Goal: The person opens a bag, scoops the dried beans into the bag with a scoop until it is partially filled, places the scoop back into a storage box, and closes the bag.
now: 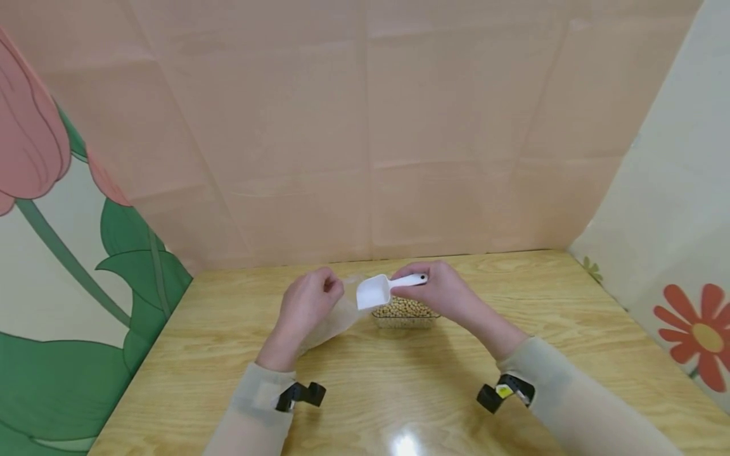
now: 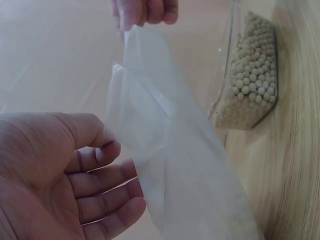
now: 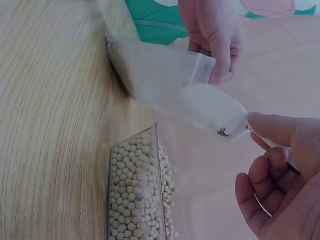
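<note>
My left hand point(image 1: 310, 303) pinches the rim of a translucent plastic bag point(image 2: 175, 145) between thumb and index finger, while its other fingers lie loosely curled. The bag leans on the table, and something beige shows through its lower end. My right hand point(image 1: 447, 292) grips the handle of a white plastic scoop point(image 1: 373, 293). The scoop's bowl points left, at the bag's mouth; no beans show in it in the head view. Whether it is inside the mouth I cannot tell. Below the scoop stands a clear box point(image 3: 156, 165) holding pale round beans point(image 1: 405, 308).
The box and bag stand on a wood-grain table point(image 1: 365, 392). A pinkish sheet point(image 1: 365, 139) hangs behind the table's far edge. Walls with painted flowers point(image 1: 707, 335) flank both sides. Each wrist wears a small black camera point(image 1: 302, 394).
</note>
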The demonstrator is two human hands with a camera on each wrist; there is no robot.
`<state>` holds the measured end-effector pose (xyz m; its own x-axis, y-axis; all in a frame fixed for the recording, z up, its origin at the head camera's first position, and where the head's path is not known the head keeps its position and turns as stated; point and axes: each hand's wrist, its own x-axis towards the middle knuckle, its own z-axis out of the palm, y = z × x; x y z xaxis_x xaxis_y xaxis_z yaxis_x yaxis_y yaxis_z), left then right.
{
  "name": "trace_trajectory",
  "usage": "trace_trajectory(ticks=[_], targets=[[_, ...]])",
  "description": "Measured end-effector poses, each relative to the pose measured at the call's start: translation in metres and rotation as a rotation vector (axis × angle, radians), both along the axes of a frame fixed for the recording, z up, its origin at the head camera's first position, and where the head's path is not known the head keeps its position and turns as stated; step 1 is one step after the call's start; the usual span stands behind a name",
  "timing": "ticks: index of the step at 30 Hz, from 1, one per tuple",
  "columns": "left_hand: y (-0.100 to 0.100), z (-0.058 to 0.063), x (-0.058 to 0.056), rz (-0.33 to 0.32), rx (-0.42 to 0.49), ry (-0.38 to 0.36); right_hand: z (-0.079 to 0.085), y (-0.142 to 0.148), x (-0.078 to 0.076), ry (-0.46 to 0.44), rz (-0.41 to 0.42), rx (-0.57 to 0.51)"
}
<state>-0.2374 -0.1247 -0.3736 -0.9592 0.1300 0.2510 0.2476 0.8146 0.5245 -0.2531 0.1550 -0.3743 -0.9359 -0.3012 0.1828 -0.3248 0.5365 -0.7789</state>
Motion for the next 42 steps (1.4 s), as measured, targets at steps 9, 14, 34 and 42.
trace_trajectory(ticks=[9,14,34,42], targets=[[0.001,-0.004,-0.002,0.001,-0.007,0.003,0.005,0.017,0.003,-0.105,-0.052,-0.091],[0.001,-0.005,-0.003,0.003,-0.01,0.009,0.005,0.03,0.004,-0.097,-0.066,-0.119],[-0.003,-0.005,-0.002,-0.01,-0.039,-0.051,-0.013,0.074,-0.001,-0.093,-0.159,-0.07],[-0.004,-0.002,-0.001,-0.016,-0.062,-0.056,-0.026,0.089,-0.01,-0.09,-0.176,-0.017]])
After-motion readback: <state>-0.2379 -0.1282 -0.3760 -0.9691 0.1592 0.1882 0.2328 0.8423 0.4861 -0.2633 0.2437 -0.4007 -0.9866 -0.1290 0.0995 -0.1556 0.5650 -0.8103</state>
